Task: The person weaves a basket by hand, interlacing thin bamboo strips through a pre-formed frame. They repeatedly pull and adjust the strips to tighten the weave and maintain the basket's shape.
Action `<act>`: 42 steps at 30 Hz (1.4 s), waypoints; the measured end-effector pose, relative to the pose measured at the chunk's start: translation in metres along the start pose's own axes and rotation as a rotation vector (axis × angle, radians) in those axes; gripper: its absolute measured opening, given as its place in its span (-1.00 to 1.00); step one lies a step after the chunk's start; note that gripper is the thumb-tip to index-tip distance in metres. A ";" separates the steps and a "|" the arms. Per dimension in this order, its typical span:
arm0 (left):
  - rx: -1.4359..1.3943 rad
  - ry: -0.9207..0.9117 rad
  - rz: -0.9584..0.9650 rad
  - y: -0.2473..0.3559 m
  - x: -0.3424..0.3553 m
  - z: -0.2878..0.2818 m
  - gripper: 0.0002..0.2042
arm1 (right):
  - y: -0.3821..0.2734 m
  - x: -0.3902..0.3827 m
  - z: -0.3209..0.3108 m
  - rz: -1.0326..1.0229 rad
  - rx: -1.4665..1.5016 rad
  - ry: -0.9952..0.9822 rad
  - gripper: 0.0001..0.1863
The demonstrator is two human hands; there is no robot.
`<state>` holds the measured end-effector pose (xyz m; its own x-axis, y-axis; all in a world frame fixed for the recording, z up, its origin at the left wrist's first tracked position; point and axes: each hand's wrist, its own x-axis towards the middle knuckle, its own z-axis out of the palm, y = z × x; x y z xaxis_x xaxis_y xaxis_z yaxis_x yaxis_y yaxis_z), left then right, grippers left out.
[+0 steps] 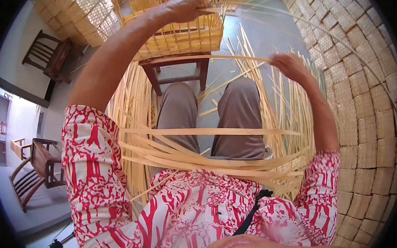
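Note:
Ahead of my knees, a partly woven basket (176,43) of pale bamboo strips rests on a small wooden stool (177,61), with loose strip ends standing up from its top. My left hand (183,9) is closed at the basket's upper right, pinching a thin strip (264,12) that curves far off to the right, partly blurred. To the right of the basket, my right hand (289,66) grips the end of a flat bamboo strip (240,56) stretched out from the basket's lower side. Its fingertips are slightly smeared.
Several loose strips (208,131) lie across my lap. More long strips cover the floor at left (131,91) and right (280,97). Stacked woven baskets (357,70) form a wall on the right. Wooden chairs (45,161) stand at left.

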<state>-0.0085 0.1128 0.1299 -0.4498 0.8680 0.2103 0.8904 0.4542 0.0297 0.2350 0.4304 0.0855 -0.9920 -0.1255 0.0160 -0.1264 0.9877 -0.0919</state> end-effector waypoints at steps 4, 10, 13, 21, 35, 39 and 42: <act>-0.067 0.259 0.362 -0.020 -0.033 0.008 -0.74 | 0.093 -0.103 -0.012 0.181 0.314 0.204 -0.76; 0.003 0.210 0.363 -0.025 -0.045 0.020 -0.66 | 0.121 -0.161 0.002 0.268 0.618 0.520 -0.79; -0.012 0.162 0.302 -0.016 -0.060 0.013 -0.68 | 0.061 -0.117 -0.013 0.079 0.537 0.490 -0.78; 0.030 0.167 0.251 0.002 -0.076 0.026 -0.72 | -0.047 -0.018 -0.017 -0.227 0.396 0.452 -0.74; -0.026 0.285 0.290 0.007 -0.072 0.034 -0.74 | -0.076 0.155 0.008 -0.237 -0.208 0.428 -0.84; 0.002 0.449 0.297 -0.023 -0.053 0.014 -0.70 | -0.062 0.156 0.043 -0.187 -0.081 0.316 -0.82; 0.255 0.739 0.168 -0.056 -0.045 -0.036 -0.54 | -0.059 0.158 0.045 -0.118 0.118 0.188 -0.79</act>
<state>-0.0358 0.0405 0.1539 -0.0690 0.6122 0.7877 0.8586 0.4385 -0.2656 0.0859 0.3480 0.0483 -0.9536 -0.2089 0.2170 -0.2518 0.9481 -0.1941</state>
